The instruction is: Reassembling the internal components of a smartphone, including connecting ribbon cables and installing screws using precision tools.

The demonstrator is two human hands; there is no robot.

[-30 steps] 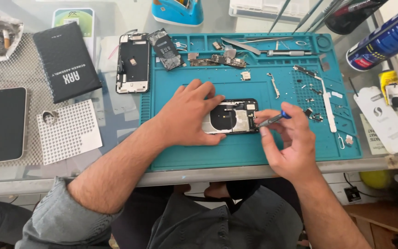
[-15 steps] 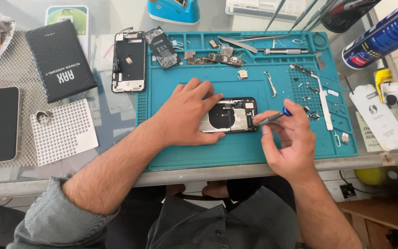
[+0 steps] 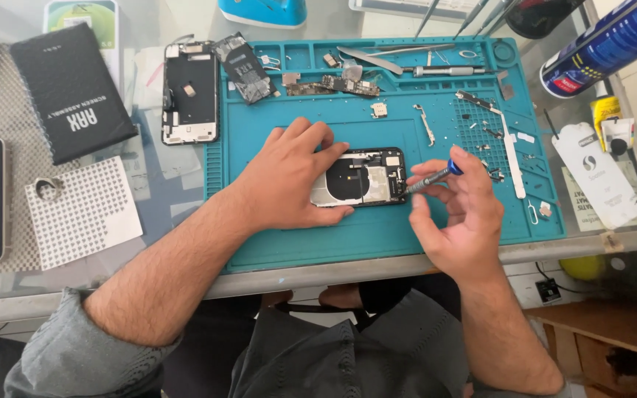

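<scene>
Glass desk (image 3: 156, 214), teal repair mat (image 3: 377, 236) | left hand (image 3: 289, 177) flat, pinning opened phone (image 3: 363, 177) | right hand (image 3: 455, 214) grip pinched on blue-capped screwdriver (image 3: 430, 177), tip at phone's edge

left hand (image 3: 289, 177) steadies opened phone (image 3: 363, 178) | right hand (image 3: 455, 214) holds screwdriver (image 3: 430, 177), tip seemingly touching phone

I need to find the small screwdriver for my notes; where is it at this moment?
In the head view the screwdriver is in the right hand, right of centre on the teal mat, its tip at the right end of the opened phone.
</scene>
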